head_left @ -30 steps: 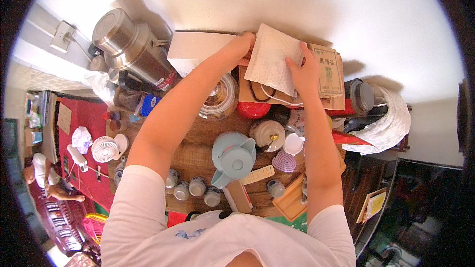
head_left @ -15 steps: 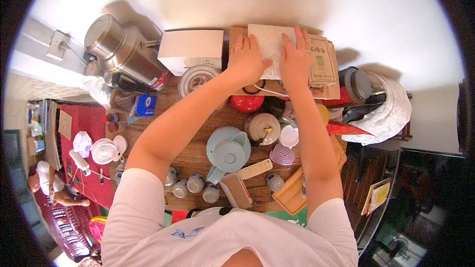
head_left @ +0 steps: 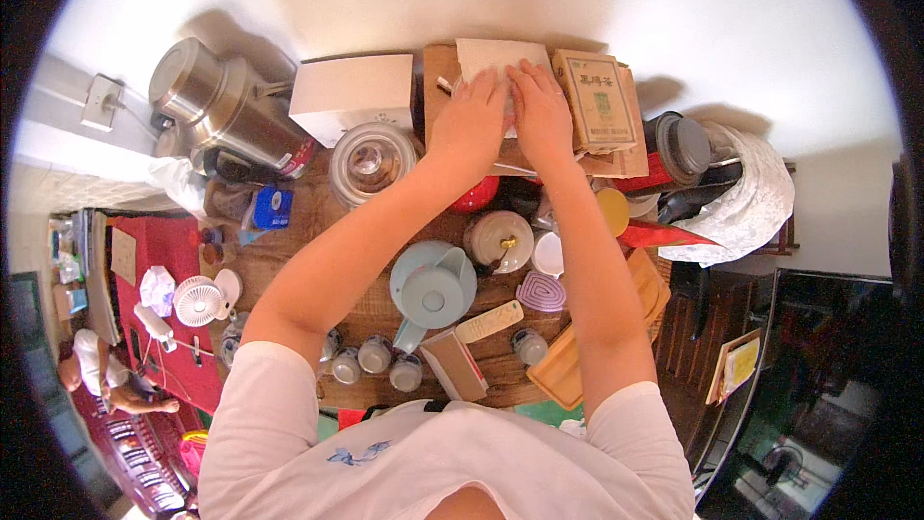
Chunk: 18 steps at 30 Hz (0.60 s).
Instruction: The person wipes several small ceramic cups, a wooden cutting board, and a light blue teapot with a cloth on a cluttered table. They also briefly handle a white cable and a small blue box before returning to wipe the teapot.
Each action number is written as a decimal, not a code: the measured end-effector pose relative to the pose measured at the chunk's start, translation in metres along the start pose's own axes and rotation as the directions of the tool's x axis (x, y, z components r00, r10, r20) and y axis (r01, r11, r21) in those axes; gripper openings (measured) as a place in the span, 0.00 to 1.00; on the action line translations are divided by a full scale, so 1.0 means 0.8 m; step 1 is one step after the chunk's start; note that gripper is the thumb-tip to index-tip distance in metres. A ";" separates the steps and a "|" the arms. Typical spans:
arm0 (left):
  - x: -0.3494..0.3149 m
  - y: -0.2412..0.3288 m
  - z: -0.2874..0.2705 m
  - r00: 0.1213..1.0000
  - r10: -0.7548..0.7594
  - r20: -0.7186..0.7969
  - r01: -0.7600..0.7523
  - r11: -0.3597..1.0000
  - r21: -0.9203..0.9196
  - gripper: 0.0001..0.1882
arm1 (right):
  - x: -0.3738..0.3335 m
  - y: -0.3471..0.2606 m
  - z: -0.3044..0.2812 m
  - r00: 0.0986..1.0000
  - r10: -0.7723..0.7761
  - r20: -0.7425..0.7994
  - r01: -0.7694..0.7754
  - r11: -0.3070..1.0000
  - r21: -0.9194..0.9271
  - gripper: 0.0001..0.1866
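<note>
Both my hands work at a white, textured paper sheet [head_left: 500,55] at the back middle, against the wall, on top of brown cardboard [head_left: 440,72]. My left hand [head_left: 472,125] lies on its left part, fingers bent and drawn together. Close beside it, my right hand [head_left: 539,116] has its fingers curled onto the right part, the two sets of fingertips nearly meeting. The hands hide the sheet's lower part. A brown printed paper box [head_left: 592,101] stands just right of my right hand. Left of my left hand is a white box [head_left: 351,96].
A steel vacuum flask [head_left: 236,111] and a glass jar [head_left: 372,164] stand left. Below my arms are a pale blue jug [head_left: 433,284], a lidded pot [head_left: 499,241], a remote [head_left: 489,323], several small cups [head_left: 375,354] and a wooden board [head_left: 563,366]. Another person [head_left: 94,361] sits far left.
My right hand has moved left, close to my left hand, and the printed box is uncovered. The fingers have gone from spread flat to bent and gathered, and the sheet shows narrower.
</note>
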<state>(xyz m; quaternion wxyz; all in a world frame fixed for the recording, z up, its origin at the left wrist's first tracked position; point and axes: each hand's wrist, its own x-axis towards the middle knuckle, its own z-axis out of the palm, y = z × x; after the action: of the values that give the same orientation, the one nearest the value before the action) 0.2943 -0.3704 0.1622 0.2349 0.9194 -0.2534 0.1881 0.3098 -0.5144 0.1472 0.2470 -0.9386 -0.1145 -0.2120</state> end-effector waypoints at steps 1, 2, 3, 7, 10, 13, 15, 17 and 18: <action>-0.003 -0.001 0.004 1.000 -0.001 0.023 0.002 0.999 -0.047 0.27 | 0.001 0.003 -0.001 0.999 -0.041 0.006 0.041 0.998 -0.039 0.15; -0.006 -0.002 0.007 0.999 0.001 0.046 0.004 0.996 -0.094 0.26 | 0.003 0.012 -0.006 0.997 -0.080 0.013 0.081 0.994 -0.080 0.16; -0.004 0.000 0.008 0.998 -0.007 0.060 0.013 0.995 -0.102 0.26 | 0.006 0.021 -0.012 0.993 -0.119 0.017 0.120 0.985 -0.121 0.16; -0.011 -0.007 0.004 0.994 -0.069 0.086 0.080 0.988 -0.133 0.25 | 0.014 0.007 -0.088 0.974 0.213 -0.072 -0.224 0.951 -0.213 0.33; -0.013 -0.008 0.010 0.999 -0.047 0.007 0.048 0.989 -0.141 0.24 | 0.003 0.032 -0.112 0.861 0.508 0.003 -0.487 0.828 -0.277 0.49; -0.011 0.012 -0.002 0.996 -0.082 -0.039 0.084 0.996 0.038 0.23 | -0.008 0.048 -0.104 0.842 0.531 0.091 -0.468 0.805 -0.366 0.56; -0.012 0.014 -0.006 0.993 -0.117 -0.034 0.119 0.991 0.068 0.23 | -0.005 0.054 -0.101 0.850 0.516 0.107 -0.456 0.822 -0.343 0.55; -0.013 0.007 0.000 0.991 -0.133 -0.015 0.132 0.990 -0.051 0.23 | -0.004 0.062 -0.103 0.865 0.490 0.107 -0.443 0.847 -0.294 0.52; -0.012 0.006 -0.001 0.992 -0.126 -0.013 0.125 0.991 -0.054 0.23 | -0.003 0.067 -0.105 0.875 0.474 0.097 -0.437 0.861 -0.259 0.50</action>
<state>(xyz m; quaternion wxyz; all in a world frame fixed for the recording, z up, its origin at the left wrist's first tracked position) 0.2835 -0.3702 0.1596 0.2727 0.9253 -0.1982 0.1735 0.2964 -0.6034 0.1898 0.1706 -0.9747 0.1170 -0.0844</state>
